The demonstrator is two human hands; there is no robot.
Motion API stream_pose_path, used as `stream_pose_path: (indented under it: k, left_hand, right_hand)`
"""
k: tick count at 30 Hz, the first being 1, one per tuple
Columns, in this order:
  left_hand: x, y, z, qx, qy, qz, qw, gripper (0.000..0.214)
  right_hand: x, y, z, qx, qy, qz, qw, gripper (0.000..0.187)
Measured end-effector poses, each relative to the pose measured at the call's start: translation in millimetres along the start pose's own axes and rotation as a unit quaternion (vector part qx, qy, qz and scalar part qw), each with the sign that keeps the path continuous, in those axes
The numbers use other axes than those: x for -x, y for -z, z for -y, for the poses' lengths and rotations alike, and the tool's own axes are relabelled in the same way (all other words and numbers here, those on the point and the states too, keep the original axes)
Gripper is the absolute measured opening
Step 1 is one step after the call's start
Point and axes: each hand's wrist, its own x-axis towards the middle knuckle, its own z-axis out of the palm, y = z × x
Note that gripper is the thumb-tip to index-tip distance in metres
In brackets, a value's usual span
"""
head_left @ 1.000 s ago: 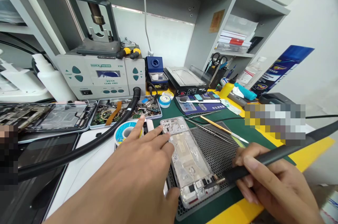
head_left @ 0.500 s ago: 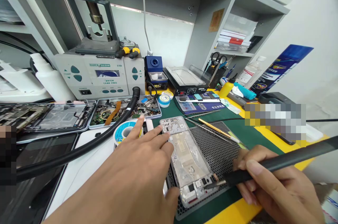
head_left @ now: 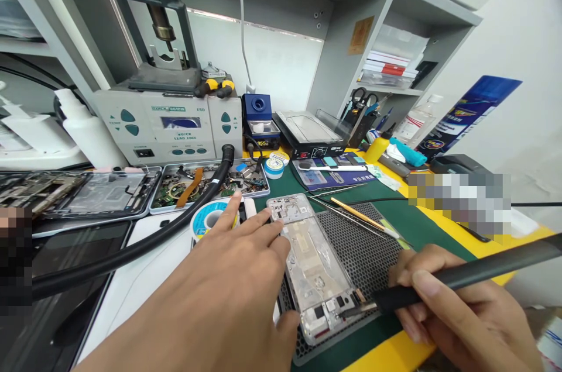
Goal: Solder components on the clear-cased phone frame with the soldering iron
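My left hand point(head_left: 237, 267) is spread palm down, with its fingertips at the left edge of a phone frame point(head_left: 312, 252). The silvery frame lies tilted on a dark perforated mat point(head_left: 351, 231), with small parts showing at both ends. In my right hand point(head_left: 465, 302) is a thick black-handled tool point(head_left: 483, 271), held like a pen. Its narrow, metal-looking tip point(head_left: 360, 307) meets the small parts at the frame's near end; its exact kind is unclear. Beside my left index finger is a blue-labelled spool point(head_left: 206, 217), partly covered.
A black hose point(head_left: 144, 250) runs across the left side from a hot-air station point(head_left: 175, 126). Behind the hands sits a tray of circuit boards point(head_left: 206, 185). Tweezers point(head_left: 346, 217) and a yellow-handled swab-like stick point(head_left: 360, 214) lie on the mat. A yellow bottle point(head_left: 378, 148) stands at the back right.
Both hands keep nearly the same pose, and the tool's tip stays at the frame's near end. The whole view has shifted very slightly.
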Motion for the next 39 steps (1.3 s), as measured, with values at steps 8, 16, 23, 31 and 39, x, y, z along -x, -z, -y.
stream_pose_path:
  k: [8,16,23,31,39]
  left_hand:
    - [-5,3.6,-4,0.013,0.019,0.016,1.0,0.044]
    - [7,2.6,5,-0.008,0.022,0.01,1.0,0.053]
    - [1,7.0,3,-0.014,0.012,0.011,1.0,0.047]
    - [0,14.8,1,-0.004,0.045,0.013,0.999,0.048]
    - [-6,17.9,0,-0.001,0.046,0.039,0.998,0.045]
  right_hand:
    - [-9,11,-12,-0.057,-0.009,0.034,0.998,0.037]
    - [-17,6,-1,-0.063,-0.07,0.038,0.995,0.038]
    - [-49,7,8,-0.034,-0.066,0.236,0.969,0.035]
    - [-75,-8,14,-0.09,-0.087,0.279,0.952,0.029]
    - [-74,-13,1,-0.076,-0.066,0.268,0.958,0.031]
